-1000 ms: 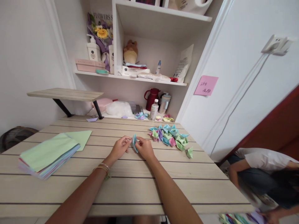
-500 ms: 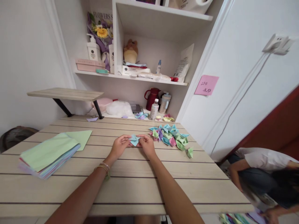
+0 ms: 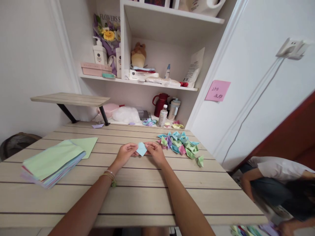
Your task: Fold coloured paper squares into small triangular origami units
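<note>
The left hand (image 3: 126,154) and right hand (image 3: 155,153) pinch a light-blue folded paper (image 3: 141,149) between nearly closed fingers (image 3: 134,148) over the tabletop (image 3: 139,190), left of the colourful folded shapes (image 3: 179,143).

On a shelf (image 3: 93,78) we see a box (image 3: 96,69), a pump bottle (image 3: 100,55) and a toy (image 3: 138,55); below it, a jug (image 3: 160,103) stands behind a bottle (image 3: 162,117). At right, a note (image 3: 218,90) sticks to the wall (image 3: 246,65).

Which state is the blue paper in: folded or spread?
Folded. The blue paper is a small pointed piece between the left hand and right hand, smaller than the stacked sheets. Inner folds: cannot tell.
</note>
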The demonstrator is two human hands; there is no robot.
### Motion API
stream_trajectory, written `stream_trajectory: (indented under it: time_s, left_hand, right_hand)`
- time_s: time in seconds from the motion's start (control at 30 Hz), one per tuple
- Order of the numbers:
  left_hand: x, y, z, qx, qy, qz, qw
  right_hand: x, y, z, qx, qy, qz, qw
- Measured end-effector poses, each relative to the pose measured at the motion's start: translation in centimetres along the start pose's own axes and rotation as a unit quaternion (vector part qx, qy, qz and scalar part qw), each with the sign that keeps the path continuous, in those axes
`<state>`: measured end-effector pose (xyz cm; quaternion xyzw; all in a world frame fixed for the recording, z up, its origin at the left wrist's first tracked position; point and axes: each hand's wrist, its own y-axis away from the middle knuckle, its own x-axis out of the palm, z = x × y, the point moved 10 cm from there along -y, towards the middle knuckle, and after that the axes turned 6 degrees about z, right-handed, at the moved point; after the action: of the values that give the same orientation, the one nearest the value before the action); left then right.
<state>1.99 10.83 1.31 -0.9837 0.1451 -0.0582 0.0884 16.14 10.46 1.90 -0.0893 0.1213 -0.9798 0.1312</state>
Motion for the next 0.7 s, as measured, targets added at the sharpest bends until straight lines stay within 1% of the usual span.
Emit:
stream_trajectory:
  time_s: [0.13, 0.23, 0.33, 0.4, 0.47, 0.57, 0.63, 0.7]
  left_hand:
    - [0.3, 0.0, -0.2, 0.014, -0.009, 0.009, 1.0]
    - [0.1, 0.0, -0.5, 0.023, -0.024, -0.004, 0.999]
    - [-0.2, 0.0, -0.9, 0.031, -0.044, -0.016, 0.998]
    - [-0.1, 0.1, -1.1, 0.036, -0.075, -0.013, 0.996]
    - [0.1, 0.2, -1.5, 0.052, -0.126, -0.006, 0.991]
    - [0.3, 0.4, -1.8, 0.068, -0.188, -0.006, 0.98]
    - [0.2, 0.4, -1.4, 0.058, -0.177, -0.012, 0.982]
    - [-0.1, 0.3, -1.0, 0.044, -0.129, -0.021, 0.99]
  right_hand:
    - [0.0, 0.0, -0.2, -0.01, 0.046, -0.01, 0.999]
    - [0.6, 0.0, 0.1, -0.026, 0.092, 0.013, 0.995]
    - [0.9, 0.2, 0.8, -0.051, 0.17, 0.025, 0.984]
    - [0.8, 0.5, 1.8, -0.081, 0.247, 0.013, 0.966]
    - [0.9, 0.8, 2.7, -0.114, 0.333, 0.008, 0.936]
    - [1.6, 1.0, 3.3, -0.145, 0.424, 0.026, 0.893]
    - [2.0, 1.1, 3.5, -0.154, 0.447, 0.028, 0.88]
    - [2.2, 1.2, 3.8, -0.165, 0.444, 0.024, 0.88]
